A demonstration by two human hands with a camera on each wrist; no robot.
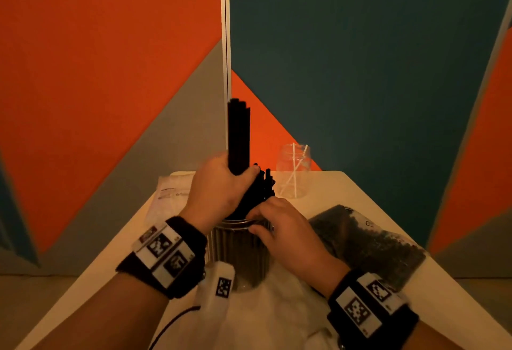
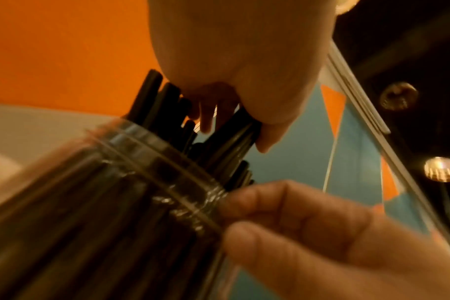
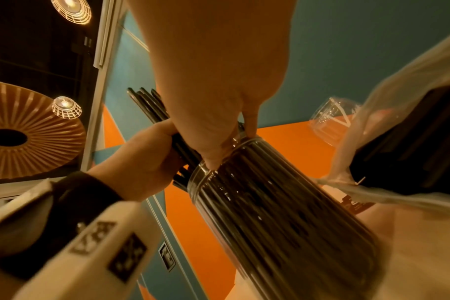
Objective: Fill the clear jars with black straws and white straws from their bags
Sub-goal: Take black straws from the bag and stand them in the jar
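A clear jar [image 1: 238, 255] packed with black straws stands at the middle of the table. My left hand [image 1: 235, 180] grips a bundle of black straws [image 1: 238, 136] that points straight up above the jar; below the fist the straws slant down into its mouth. My right hand [image 1: 260, 222] pinches the jar's rim, thumb on the near side. In the left wrist view the left hand's fingers [image 2: 265, 130] curl round the black straws [image 2: 231, 140] over the jar [image 2: 131, 182]. The right wrist view shows my right hand [image 3: 229, 150] on the jar [image 3: 278, 207].
A second clear jar [image 1: 294, 173] holding a few white straws stands at the back of the table. A bag of black straws [image 1: 368, 244] lies to the right. A pale labelled bag [image 1: 169, 191] lies at the back left. White crumpled material [image 1: 277, 311] lies by the front jar.
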